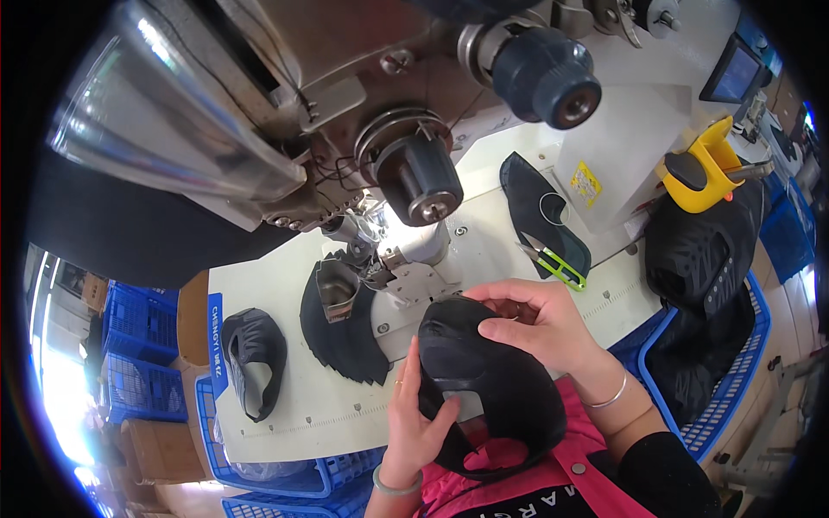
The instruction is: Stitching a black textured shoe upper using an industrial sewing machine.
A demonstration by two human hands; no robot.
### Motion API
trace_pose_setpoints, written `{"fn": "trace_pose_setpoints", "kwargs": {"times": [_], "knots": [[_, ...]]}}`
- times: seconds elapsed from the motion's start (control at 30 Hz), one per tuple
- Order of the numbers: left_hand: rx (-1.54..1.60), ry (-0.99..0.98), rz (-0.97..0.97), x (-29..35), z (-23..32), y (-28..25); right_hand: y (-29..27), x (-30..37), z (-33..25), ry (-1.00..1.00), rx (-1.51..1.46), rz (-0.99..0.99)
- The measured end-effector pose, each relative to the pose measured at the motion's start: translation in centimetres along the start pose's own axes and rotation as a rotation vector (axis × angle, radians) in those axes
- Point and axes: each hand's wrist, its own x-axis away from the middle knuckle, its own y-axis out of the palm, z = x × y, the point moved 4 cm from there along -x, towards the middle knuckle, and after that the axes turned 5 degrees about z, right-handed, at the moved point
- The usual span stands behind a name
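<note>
I hold a black shoe upper [509,397] between both hands, its rounded end toward the sewing machine [397,173] and its opening toward me. My left hand [413,423] grips its left side, with the thumb laid over the inner edge. My right hand [540,324] pinches the rounded end from the right, thumb on top. Just left of the upper, a fanned stack of black fabric pieces [341,345] lies on the white table [319,427] beside the machine's needle area. Another black shoe upper [254,363] rests near the table's left edge.
Green-handled thread snips [557,266] lie on dark fabric pieces [531,198] to the right. Beyond is a yellow holder [704,177]. A blue basket [751,350] at right holds black uppers [704,246]. Blue crates [142,332] stand at left, and another [285,483] below the table's front edge.
</note>
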Motion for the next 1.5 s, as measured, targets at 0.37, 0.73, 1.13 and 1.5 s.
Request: {"fn": "trace_pose_setpoints", "kwargs": {"times": [0.37, 0.73, 1.13, 1.5], "knots": [[0.904, -0.176, 0.258, 1.1, -3.2, -0.8, 0.9, 2.2, -11.3, -1.239, 0.738, 0.545], [1.307, -0.361, 0.010, 1.7, -0.8, 0.6, 5.0, -0.5, -19.2, -1.835, 1.037, 0.703], [1.373, -0.405, -0.035, 2.0, 2.7, 0.3, 5.0, -1.0, -18.8, -1.473, 0.720, 0.698], [1.401, -0.492, -0.203, 1.9, 2.6, 0.8, 6.9, 0.3, -17.8, -1.293, 0.791, 0.977]]}}
